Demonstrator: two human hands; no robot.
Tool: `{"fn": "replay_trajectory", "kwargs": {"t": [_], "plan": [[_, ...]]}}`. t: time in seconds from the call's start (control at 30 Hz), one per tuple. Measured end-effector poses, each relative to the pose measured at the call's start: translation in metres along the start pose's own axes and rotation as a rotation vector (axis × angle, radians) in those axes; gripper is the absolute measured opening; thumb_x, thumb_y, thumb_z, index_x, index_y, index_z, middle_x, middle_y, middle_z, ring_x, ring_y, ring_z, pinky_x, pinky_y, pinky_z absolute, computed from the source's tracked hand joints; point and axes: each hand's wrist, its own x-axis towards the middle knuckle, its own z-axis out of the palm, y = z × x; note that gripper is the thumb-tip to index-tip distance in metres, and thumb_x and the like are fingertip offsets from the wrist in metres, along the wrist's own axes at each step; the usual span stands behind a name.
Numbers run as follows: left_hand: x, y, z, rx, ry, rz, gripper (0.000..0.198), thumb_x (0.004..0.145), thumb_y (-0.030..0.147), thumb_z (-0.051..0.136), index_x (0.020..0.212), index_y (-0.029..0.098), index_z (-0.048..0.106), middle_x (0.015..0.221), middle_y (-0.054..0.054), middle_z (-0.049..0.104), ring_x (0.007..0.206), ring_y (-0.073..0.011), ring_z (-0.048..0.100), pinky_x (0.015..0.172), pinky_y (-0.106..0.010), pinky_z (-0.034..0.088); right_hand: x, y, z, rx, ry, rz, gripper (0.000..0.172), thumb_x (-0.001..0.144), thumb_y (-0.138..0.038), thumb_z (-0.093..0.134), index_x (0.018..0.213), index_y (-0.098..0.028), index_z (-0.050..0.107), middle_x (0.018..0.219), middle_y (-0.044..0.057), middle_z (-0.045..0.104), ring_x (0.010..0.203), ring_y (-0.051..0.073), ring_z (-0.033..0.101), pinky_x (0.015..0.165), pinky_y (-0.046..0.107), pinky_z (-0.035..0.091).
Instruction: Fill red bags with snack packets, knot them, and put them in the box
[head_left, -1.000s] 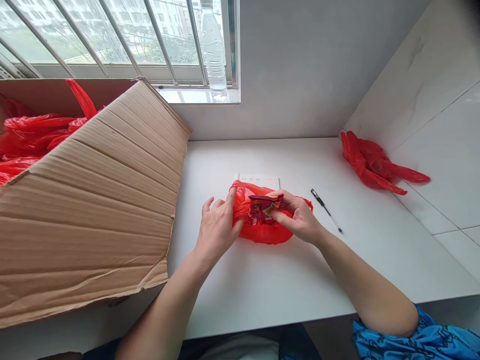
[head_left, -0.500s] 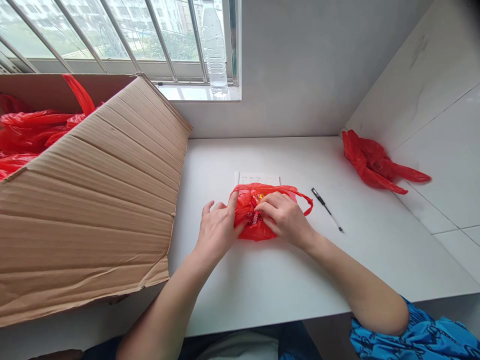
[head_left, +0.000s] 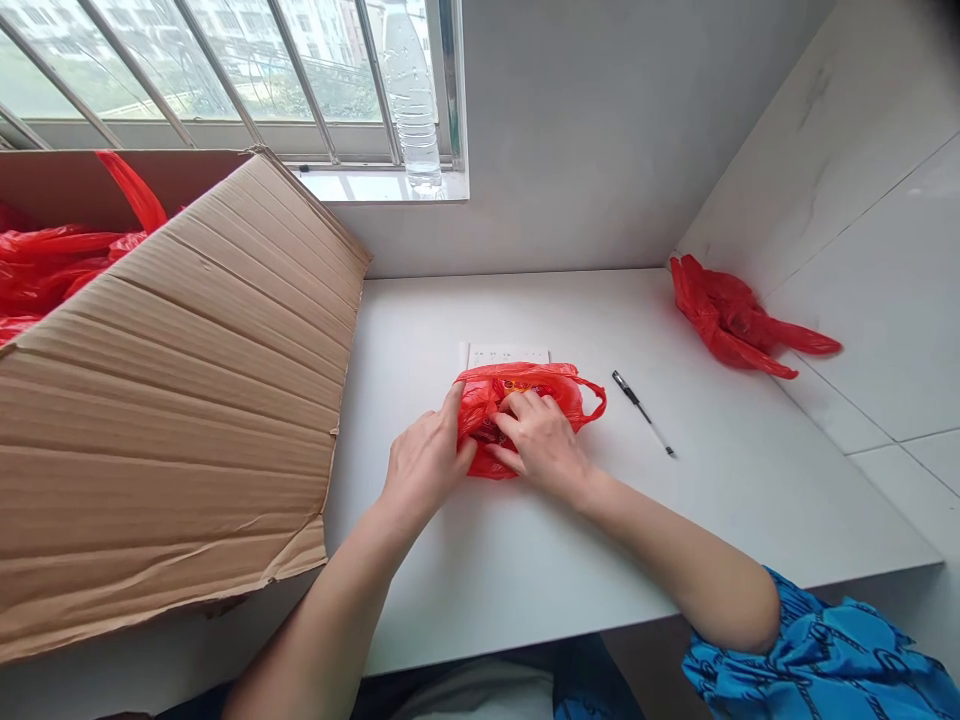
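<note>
A red plastic bag (head_left: 551, 385) lies open on the white table, its handle loop sticking out on the right. My left hand (head_left: 426, 455) grips the bag's left edge between thumb and fingers. Inside the bag's mouth, small red packets (head_left: 517, 386) with yellow print show partly. My right hand (head_left: 546, 440) reaches into the mouth from the right, its fingers curled over the packets. Whatever those fingertips hold is hidden. Behind the bag a sheet of paper with writing (head_left: 506, 354) pokes out, mostly covered.
A black-and-clear pen (head_left: 643, 412) lies right of the bag. Another red plastic bag (head_left: 739, 315) rests against the tiled wall. On the left stands a large cardboard box (head_left: 195, 400) with red bags (head_left: 60, 255) inside. A clear bottle (head_left: 414, 110) stands on the windowsill.
My right hand has pushed further left into the bag's mouth and covers more of the packets. My left hand keeps its hold on the bag's edge. The view has shifted slightly.
</note>
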Motion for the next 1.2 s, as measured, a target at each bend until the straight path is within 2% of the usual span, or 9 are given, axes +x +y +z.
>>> {"fn": "replay_trajectory", "kwargs": {"t": [0.17,0.33,0.57,0.67,0.77,0.87,0.93,1.07,1.2], "plan": [[0.002,-0.004,-0.001,0.002,0.025,-0.011,0.064,0.086,0.023,0.041,0.149,0.023,0.031,0.083,-0.004,0.068,0.068,-0.0232,0.060,0.054,-0.028,0.031,-0.001,0.011,-0.002,0.121,0.014,0.041,0.007,0.089,-0.021,0.059,0.090,-0.019,0.066,0.099,0.005,0.066,0.085,0.019,0.055,0.073,0.032,0.041],[0.002,-0.005,0.002,-0.015,0.021,0.007,0.064,0.085,0.023,0.041,0.149,0.022,0.032,0.083,-0.005,0.067,0.071,-0.0234,0.061,0.056,-0.028,0.034,-0.001,0.011,0.000,0.093,-0.033,0.011,0.024,0.089,-0.030,0.064,0.109,-0.018,0.066,0.107,0.008,0.069,0.092,0.025,0.055,0.079,0.037,0.045],[0.003,-0.003,0.004,0.023,0.003,-0.030,0.063,0.086,0.026,0.042,0.149,0.024,0.032,0.077,-0.004,0.065,0.068,-0.0250,0.062,0.057,-0.029,0.037,-0.002,0.013,-0.004,0.228,-0.047,0.117,0.015,0.081,-0.020,0.063,0.095,-0.019,0.069,0.098,0.007,0.069,0.088,0.023,0.058,0.071,0.035,0.047],[0.003,-0.005,0.005,0.033,-0.001,-0.045,0.063,0.087,0.025,0.043,0.149,0.024,0.034,0.079,-0.005,0.066,0.070,-0.0256,0.063,0.059,-0.031,0.040,-0.002,0.019,-0.015,0.484,-0.040,0.219,0.014,0.080,-0.020,0.063,0.094,-0.020,0.068,0.094,0.004,0.069,0.082,0.020,0.060,0.069,0.033,0.049],[0.003,-0.009,0.007,-0.002,0.023,-0.018,0.063,0.086,0.023,0.044,0.149,0.021,0.036,0.082,-0.007,0.068,0.080,-0.0279,0.063,0.062,-0.033,0.044,-0.002,0.025,-0.028,0.984,-0.065,0.343,0.020,0.087,-0.032,0.063,0.104,-0.023,0.068,0.106,0.004,0.070,0.091,0.019,0.065,0.079,0.033,0.053],[0.002,-0.011,0.007,-0.072,0.175,0.091,0.060,0.086,0.023,0.049,0.145,0.020,0.041,0.096,-0.009,0.070,0.107,-0.0310,0.059,0.083,-0.042,0.048,-0.001,0.029,-0.034,1.472,-0.120,0.477,0.032,0.091,-0.045,0.060,0.115,-0.023,0.067,0.112,0.006,0.071,0.102,0.020,0.067,0.091,0.036,0.054],[0.001,-0.008,0.004,-0.122,0.319,0.165,0.054,0.088,0.027,0.054,0.141,0.023,0.046,0.108,-0.009,0.069,0.125,-0.0316,0.049,0.103,-0.050,0.040,0.000,0.029,-0.034,1.674,-0.161,0.544,0.037,0.092,-0.045,0.060,0.120,-0.022,0.066,0.110,0.007,0.073,0.102,0.021,0.068,0.092,0.037,0.055],[-0.003,0.000,-0.005,-0.241,0.462,0.267,0.042,0.093,0.032,0.053,0.135,0.028,0.052,0.125,-0.006,0.064,0.138,-0.0276,0.040,0.118,-0.054,0.020,0.001,0.023,-0.032,1.804,-0.217,0.581,0.040,0.092,-0.041,0.062,0.128,-0.024,0.062,0.113,0.007,0.072,0.101,0.019,0.069,0.094,0.037,0.056],[-0.006,0.005,-0.006,-0.352,0.430,0.304,0.042,0.096,0.036,0.052,0.137,0.028,0.050,0.117,-0.002,0.069,0.124,-0.0216,0.054,0.121,-0.050,0.016,-0.002,0.015,-0.032,1.758,-0.268,0.487,0.039,0.094,-0.042,0.060,0.130,-0.026,0.062,0.119,0.006,0.070,0.100,0.018,0.069,0.097,0.038,0.055]]}}
